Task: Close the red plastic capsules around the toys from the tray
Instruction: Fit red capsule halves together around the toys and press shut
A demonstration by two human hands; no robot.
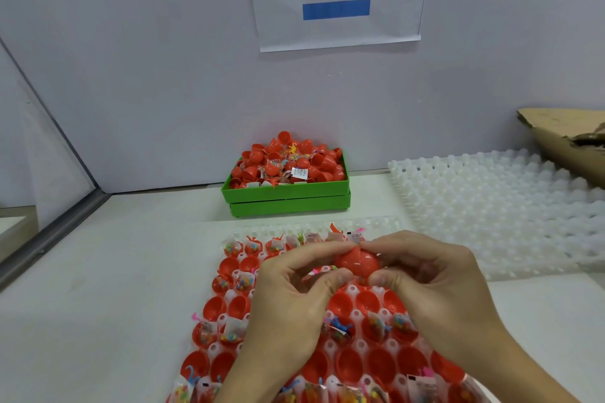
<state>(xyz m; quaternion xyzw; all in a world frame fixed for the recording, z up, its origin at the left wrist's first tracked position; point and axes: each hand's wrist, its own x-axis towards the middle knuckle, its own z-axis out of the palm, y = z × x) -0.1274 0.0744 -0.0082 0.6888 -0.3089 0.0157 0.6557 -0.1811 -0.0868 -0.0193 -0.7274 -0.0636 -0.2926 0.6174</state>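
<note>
Fingers (314, 252) of both hands pinch red capsule (357, 261) above tray (355, 321); green bin (288, 195) behind.

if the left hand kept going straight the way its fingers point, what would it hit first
The red capsule it already pinches, then the right hand gripping the capsule's other side; depth between them is hard to judge.

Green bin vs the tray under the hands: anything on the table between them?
Head view: nothing lies there. A bare strip of white table separates the green bin from the tray's empty far edge.
</note>
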